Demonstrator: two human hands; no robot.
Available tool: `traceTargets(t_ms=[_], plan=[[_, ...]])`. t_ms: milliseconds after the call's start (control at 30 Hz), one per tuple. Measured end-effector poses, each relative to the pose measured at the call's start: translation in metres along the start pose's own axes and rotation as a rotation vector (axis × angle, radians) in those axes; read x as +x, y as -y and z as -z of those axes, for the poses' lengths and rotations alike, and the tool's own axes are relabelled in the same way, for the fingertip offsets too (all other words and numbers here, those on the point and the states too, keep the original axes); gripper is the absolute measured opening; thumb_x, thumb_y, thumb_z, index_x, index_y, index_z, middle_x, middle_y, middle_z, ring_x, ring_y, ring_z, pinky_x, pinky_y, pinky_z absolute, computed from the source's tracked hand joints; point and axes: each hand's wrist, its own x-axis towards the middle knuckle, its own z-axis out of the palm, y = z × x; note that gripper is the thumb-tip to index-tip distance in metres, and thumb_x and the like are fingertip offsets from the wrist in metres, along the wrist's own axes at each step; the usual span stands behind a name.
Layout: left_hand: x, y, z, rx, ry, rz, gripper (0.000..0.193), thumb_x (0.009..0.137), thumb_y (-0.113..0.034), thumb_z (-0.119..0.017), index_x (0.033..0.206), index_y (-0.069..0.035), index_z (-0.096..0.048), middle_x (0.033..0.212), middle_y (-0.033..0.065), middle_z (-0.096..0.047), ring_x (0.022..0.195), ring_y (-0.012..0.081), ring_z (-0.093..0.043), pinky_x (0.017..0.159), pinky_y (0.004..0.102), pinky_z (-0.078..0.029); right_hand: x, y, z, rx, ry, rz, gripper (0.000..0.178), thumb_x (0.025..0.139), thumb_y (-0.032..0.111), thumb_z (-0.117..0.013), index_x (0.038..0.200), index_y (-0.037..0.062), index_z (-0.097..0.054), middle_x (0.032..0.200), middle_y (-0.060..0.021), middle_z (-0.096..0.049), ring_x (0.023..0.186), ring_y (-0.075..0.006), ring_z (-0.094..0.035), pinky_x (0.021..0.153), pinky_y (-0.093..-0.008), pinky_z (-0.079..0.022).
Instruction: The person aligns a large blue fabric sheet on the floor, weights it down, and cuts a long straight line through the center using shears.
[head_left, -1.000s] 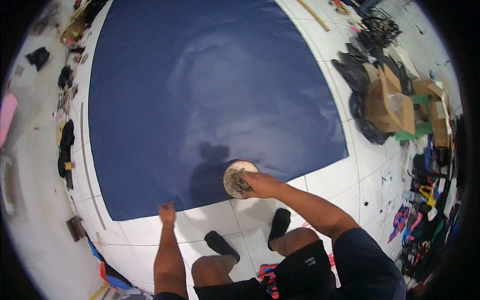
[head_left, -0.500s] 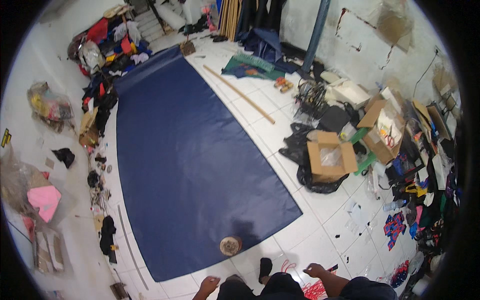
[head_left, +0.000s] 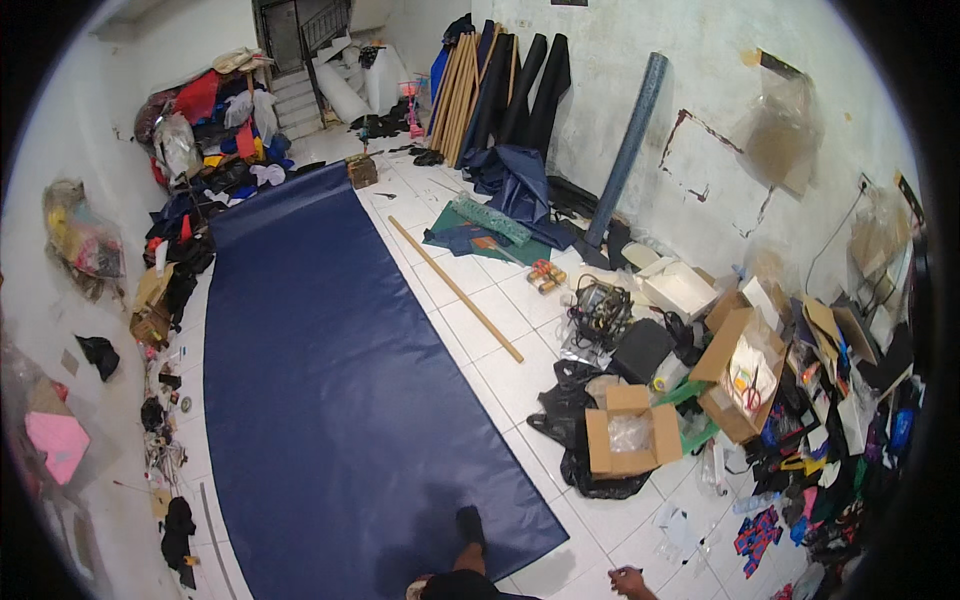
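Observation:
A wide dark blue sheet (head_left: 340,380), smooth and slightly shiny, lies spread over the floor in front of me. One of my feet, in a dark sock or shoe, stands on its near part. My right hand (head_left: 628,582) is low in the picture, off the sheet's near right corner and above the tiles. Its fingers are curled together; a small dark bit shows at them, too small to name. My left hand is out of the picture. Beside my leg, at the lower edge, a pale round object (head_left: 414,587) shows only in part.
A wooden stick (head_left: 455,288) lies along the sheet's right side. Farther right are an open cardboard box (head_left: 632,440), black plastic bags and scattered scraps. Rolls (head_left: 545,95) lean on the back wall. Heaped cloth (head_left: 215,120) fills the far left. A small block (head_left: 362,172) sits by the sheet's far corner.
The view has tilted up, so more of the far wall shows. One foot has come onto the sheet. My left hand has left the picture, and the round object has dropped to its lower edge.

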Motion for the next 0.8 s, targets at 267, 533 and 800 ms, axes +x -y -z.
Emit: traceTargets(t_ms=[267,533,800], plan=[[-0.045,-0.361,0.125,-0.1,-0.257,-0.577,0.031,0.092,-0.032,-0.066,0.092,-0.001,-0.065,0.083,0.0043,-0.063,0.071,0.0145,-0.058,0.066,0.0317,-0.048,0.022,0.138,-0.006,0.121,0.199,-0.239,0.041,0.084,0.034,-0.073,0.118,0.0143,-0.061,0.107,-0.0166,-0.065,0.091,-0.0239,-0.066,0.078,-0.0354,-0.057],[0.036,-0.512,0.214,-0.208,-0.469,-0.657,0.032,0.091,-0.034,-0.065,0.098,-0.002,-0.066,0.083,0.0037,-0.064,0.073,0.0164,-0.06,0.067,0.0327,-0.049,0.11,0.346,-0.01,-0.027,0.34,-0.183,0.03,0.087,0.036,-0.063,0.105,0.0116,-0.066,0.096,-0.0159,-0.068,0.082,-0.0296,-0.067,0.071,-0.0402,-0.056],[0.051,-0.577,0.193,-0.289,-0.067,-0.132,0.031,0.09,-0.035,-0.066,0.094,-0.004,-0.065,0.084,0.0073,-0.062,0.073,0.0211,-0.06,0.065,0.0358,-0.05,0.345,0.649,0.122,-0.149,-0.291,0.562,0.026,0.095,0.029,-0.059,0.095,0.0032,-0.065,0.073,-0.0058,-0.062,0.06,-0.0149,-0.057,0.052,-0.0328,-0.046]])
